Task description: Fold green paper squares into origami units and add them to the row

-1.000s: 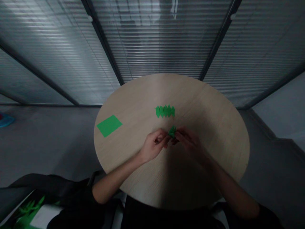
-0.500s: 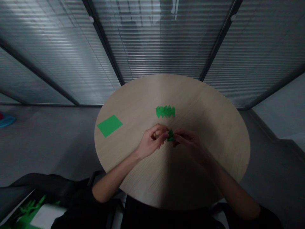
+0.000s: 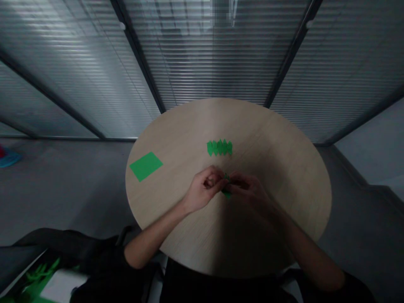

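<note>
We hold a small folded green paper (image 3: 226,193) in a narrow pinch between our left hand (image 3: 202,190) and right hand (image 3: 248,189), over the round table (image 3: 277,176), just below a zigzag green strip (image 3: 219,147).

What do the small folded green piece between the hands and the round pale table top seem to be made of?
The small folded green piece looks like matte coloured paper: it holds sharp creases and shows no shine. The round pale table top looks like wood veneer or wood-look laminate, with fine straight grain lines and a soft satin sheen; the look cannot settle which.
</note>
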{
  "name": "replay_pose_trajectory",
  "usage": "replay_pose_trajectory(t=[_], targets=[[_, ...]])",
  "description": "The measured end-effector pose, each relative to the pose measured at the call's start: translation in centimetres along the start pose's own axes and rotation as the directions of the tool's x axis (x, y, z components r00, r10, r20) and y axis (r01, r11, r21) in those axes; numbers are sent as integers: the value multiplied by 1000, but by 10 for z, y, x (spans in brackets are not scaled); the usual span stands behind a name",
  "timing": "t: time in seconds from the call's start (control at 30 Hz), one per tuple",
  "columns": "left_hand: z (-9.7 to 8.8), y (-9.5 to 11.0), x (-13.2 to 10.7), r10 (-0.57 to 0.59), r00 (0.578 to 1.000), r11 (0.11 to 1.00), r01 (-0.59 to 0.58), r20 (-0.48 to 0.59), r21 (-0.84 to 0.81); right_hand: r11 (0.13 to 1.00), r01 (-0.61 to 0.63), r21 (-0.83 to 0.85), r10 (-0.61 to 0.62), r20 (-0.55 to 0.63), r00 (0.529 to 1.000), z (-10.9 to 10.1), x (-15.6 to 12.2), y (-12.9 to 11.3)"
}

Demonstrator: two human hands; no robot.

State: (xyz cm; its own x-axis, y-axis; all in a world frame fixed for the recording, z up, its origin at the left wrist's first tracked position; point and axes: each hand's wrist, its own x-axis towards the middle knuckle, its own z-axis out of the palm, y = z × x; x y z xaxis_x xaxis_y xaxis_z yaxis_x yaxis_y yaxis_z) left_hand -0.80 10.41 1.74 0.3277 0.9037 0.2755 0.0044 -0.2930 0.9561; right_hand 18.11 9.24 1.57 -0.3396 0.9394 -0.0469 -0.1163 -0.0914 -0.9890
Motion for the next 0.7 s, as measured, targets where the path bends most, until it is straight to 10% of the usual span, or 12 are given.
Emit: replay_pose_trajectory(t=[0.23,0.7], targets=[[-9,0,5,-71,980,965,115,187,-236,999,44,15,-45,37,998,2,-3,-5],[-15,2,4,-103,967,945,168,231,-282,995,-46,85,38,88,995,3,-5,-8]])
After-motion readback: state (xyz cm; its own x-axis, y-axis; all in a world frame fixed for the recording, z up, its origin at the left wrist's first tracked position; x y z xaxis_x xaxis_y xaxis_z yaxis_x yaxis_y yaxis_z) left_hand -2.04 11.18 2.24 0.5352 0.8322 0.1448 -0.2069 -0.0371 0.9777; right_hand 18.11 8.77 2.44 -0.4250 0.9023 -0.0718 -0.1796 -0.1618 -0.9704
